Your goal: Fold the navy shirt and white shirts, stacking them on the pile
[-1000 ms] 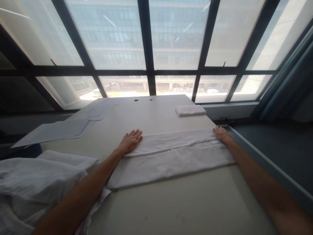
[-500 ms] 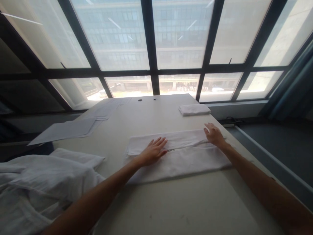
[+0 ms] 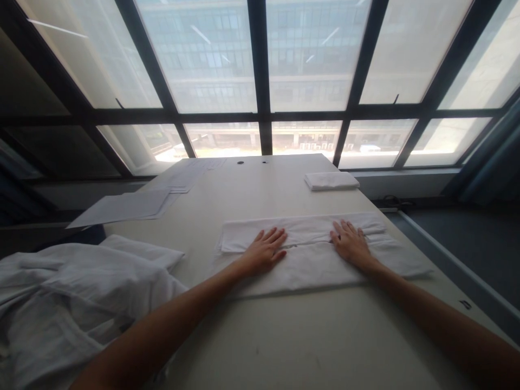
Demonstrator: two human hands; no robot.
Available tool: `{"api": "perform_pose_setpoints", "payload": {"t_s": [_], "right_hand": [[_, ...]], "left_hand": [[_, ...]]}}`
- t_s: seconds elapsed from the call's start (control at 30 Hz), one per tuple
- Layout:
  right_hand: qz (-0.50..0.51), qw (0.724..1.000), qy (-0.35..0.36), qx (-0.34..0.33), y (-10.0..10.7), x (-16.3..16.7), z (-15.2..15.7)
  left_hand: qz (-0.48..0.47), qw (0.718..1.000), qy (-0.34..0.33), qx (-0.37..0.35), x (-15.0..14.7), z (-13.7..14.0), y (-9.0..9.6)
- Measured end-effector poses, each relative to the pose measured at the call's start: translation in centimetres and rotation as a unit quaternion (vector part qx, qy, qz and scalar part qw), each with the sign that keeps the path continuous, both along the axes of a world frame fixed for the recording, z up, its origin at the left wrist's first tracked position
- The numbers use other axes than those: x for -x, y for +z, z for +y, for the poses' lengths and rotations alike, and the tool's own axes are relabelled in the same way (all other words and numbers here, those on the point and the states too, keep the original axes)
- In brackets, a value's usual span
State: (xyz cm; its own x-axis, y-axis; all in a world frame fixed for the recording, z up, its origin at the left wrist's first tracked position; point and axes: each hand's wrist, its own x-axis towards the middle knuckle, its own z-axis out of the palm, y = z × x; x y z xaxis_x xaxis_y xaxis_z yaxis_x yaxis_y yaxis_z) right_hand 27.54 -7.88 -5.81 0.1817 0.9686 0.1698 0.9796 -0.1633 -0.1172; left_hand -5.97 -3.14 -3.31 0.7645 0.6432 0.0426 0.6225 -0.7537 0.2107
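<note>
Toward the right edge of the table [image 3: 292, 336], our folded white cloth [image 3: 304, 271] lies lengthwise from side to side. We rest our left hand [image 3: 265, 252] and right hand [image 3: 351, 242] palm-down on it, fingers spread, pinching nothing. To smooth it well, we should press evenly along the middle crease [image 3: 309, 244], sweeping lightly outward so the layers don't bunch, clear of the smaller folded bundle [image 3: 332, 181] toward the far right corner.

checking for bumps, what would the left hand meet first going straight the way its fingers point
Past the long white cloth under it, the left hand would probably meet the small folded cloth near the right edge of the table, though depth is hard to judge.
</note>
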Motion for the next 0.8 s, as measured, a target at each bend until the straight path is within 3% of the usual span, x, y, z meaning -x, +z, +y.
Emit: {"api": "perform_pose_setpoints", "payload": {"t_s": [0.23, 0.4, 0.6, 0.8], "right_hand": [[-0.007, 0.999, 0.022, 0.042, 1.1, -0.2, 2.2], [-0.013, 0.998, 0.053, 0.045, 1.2, -3.3, 3.5], [0.031, 0.995, -0.085, 0.032, 1.1, -10.3, 3.0], [0.121, 0.973, -0.192, -0.050, 2.9, -15.0, 2.1]], "left_hand": [[0.024, 0.999, 0.038, -0.002, -0.6, -0.2, 0.7], [0.034, 0.998, 0.048, -0.013, -0.7, -0.1, 0.8], [0.035, 0.998, 0.046, -0.025, -0.7, 0.1, 0.6], [0.032, 0.998, 0.043, -0.029, -0.6, 0.6, -0.1]]}}
